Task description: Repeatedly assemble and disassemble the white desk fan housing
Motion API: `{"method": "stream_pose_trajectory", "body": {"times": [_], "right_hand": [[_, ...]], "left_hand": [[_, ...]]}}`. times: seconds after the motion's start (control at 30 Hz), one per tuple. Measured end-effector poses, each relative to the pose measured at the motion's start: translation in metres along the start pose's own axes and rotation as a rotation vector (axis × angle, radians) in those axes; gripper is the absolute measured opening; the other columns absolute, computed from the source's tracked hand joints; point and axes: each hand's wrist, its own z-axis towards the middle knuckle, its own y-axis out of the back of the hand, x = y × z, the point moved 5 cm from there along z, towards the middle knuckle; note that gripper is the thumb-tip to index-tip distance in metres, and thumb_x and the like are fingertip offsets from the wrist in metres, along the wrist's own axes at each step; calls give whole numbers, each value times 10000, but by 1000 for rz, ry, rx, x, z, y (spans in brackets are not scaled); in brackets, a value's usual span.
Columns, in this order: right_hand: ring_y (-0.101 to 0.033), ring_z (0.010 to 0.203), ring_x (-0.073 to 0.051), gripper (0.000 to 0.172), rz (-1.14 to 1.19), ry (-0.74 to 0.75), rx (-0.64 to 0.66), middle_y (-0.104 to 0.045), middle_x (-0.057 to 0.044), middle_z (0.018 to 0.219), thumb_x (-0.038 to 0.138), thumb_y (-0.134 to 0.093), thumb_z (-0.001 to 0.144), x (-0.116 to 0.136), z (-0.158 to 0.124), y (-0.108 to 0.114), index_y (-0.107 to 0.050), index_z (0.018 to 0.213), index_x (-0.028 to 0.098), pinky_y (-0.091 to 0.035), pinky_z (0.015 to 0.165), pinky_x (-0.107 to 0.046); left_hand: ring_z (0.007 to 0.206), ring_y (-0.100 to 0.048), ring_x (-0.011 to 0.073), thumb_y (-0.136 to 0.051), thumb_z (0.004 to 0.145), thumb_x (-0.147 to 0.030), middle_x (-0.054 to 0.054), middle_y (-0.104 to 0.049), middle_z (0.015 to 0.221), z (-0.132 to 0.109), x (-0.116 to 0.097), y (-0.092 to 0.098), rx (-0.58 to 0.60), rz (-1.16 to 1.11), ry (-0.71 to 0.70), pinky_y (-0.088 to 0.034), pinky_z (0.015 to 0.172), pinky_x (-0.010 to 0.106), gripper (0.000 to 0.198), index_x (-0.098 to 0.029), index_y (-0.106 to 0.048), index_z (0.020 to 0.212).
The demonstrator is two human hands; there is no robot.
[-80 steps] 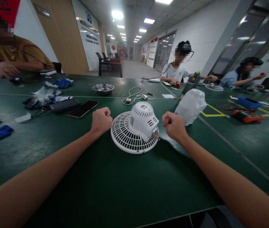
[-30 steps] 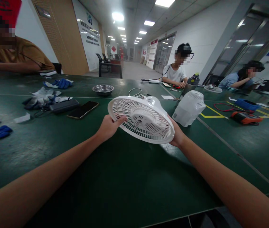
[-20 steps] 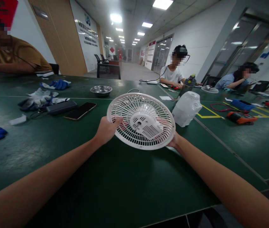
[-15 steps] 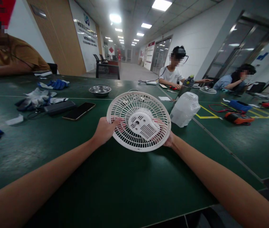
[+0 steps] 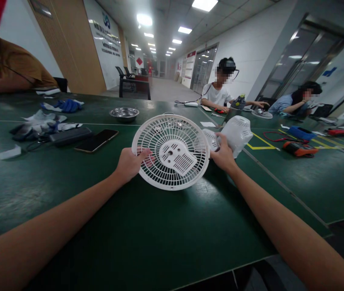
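Observation:
I hold a white round fan grille (image 5: pixel 172 137) tilted up above the green table (image 5: pixel 147 226), its flat slotted centre plate facing me. My left hand (image 5: pixel 129 163) is closed on the grille's left rim, thumb on the front. My right hand (image 5: pixel 224 155) has left the grille's right edge and is closed around a white ribbed motor housing (image 5: pixel 210 138) that pokes out from behind it. A second white domed fan cover (image 5: pixel 235 128) stands on the table just beyond my right hand.
A phone (image 5: pixel 96 140), a dark case (image 5: pixel 68 135), gloves (image 5: pixel 64 106) and a steel bowl (image 5: pixel 124 113) lie to the left and behind. Orange and blue tools (image 5: pixel 299 147) lie to the right. Other people sit at the far left (image 5: pixel 11 68) and the far right (image 5: pixel 218 91).
The fan lay grille-down between my two fists. Both hands lifted it and turned the grille to face me. My right hand has now shifted from behind the grille to its right side.

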Motion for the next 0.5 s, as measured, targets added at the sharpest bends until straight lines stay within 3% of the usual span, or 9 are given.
{"method": "stream_pose_trajectory", "body": {"times": [0.17,0.3,0.4,0.5], "right_hand": [[-599,1028,-357,786,-254,36,-11,-603,-128,1119,444,-756,671,-8,3,3,-456,1359,211,-449,990,-566],[-556,1083,-354,614,-312,120,-66,-553,-122,1115,399,-726,700,3,4,4,-552,1262,221,-426,1021,-558],[-478,1225,-369,503,-353,219,-301,-511,-139,1213,359,-677,744,16,5,29,-581,1219,223,-358,1085,-574],[-392,1328,-380,612,-382,181,-564,-444,-163,1346,305,-664,718,8,7,60,-517,1304,211,-309,1115,-595]], "left_hand": [[719,-771,294,-712,861,-333,81,-786,757,5,10,5,-41,-87,113,-652,712,490,164,-173,-745,866],[763,-778,303,-714,859,-292,91,-785,776,7,16,5,-56,-181,169,-649,775,512,116,-179,-730,843],[798,-781,307,-715,855,-270,95,-791,814,8,20,5,-57,-221,201,-647,803,518,87,-184,-727,856],[808,-781,303,-726,851,-282,93,-793,832,8,21,5,-38,-214,210,-646,809,515,105,-182,-733,883]]}}
